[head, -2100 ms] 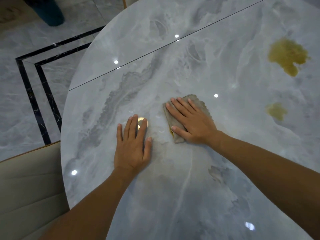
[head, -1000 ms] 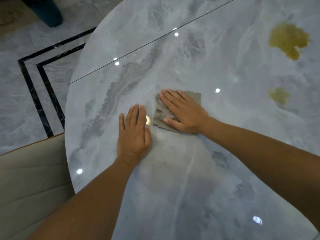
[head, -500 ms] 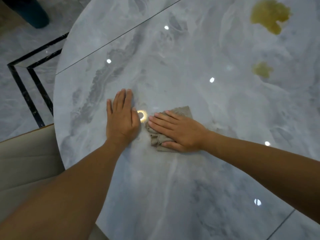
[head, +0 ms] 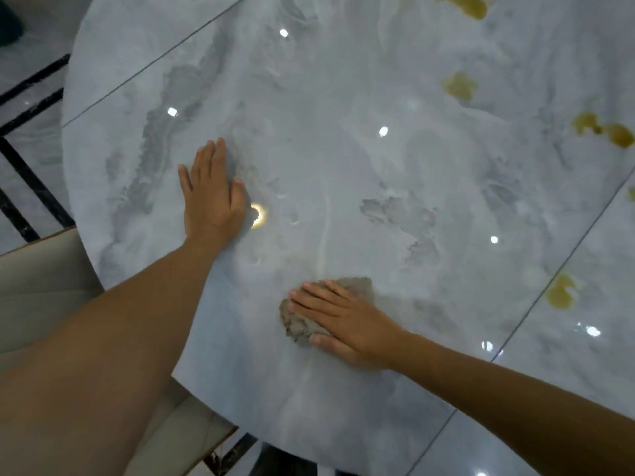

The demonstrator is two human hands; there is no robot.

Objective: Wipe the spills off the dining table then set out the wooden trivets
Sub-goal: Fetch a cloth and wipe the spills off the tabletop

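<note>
My right hand [head: 347, 322] lies flat with straight fingers on a crumpled grey-brown cloth [head: 299, 326], pressing it onto the glossy grey marble table [head: 343, 166] near its front edge. My left hand [head: 211, 195] rests flat and open on the tabletop, further back and to the left. Several yellow-brown spills stain the right side: one at the top edge [head: 469, 3], a small one [head: 460, 85], a pair [head: 604, 130] at the right edge and one lower down [head: 561, 292]. No trivets are in view.
A beige cushioned chair [head: 41, 286] stands against the table's left front edge. Grey floor tiles with black inlay lines [head: 27, 180] lie to the left. A thin seam [head: 556, 273] crosses the tabletop on the right.
My right hand has dragged the cloth toward me and to the right, away from my left hand. The view has shifted, bringing more spills in on the right. My left hand stays flat.
</note>
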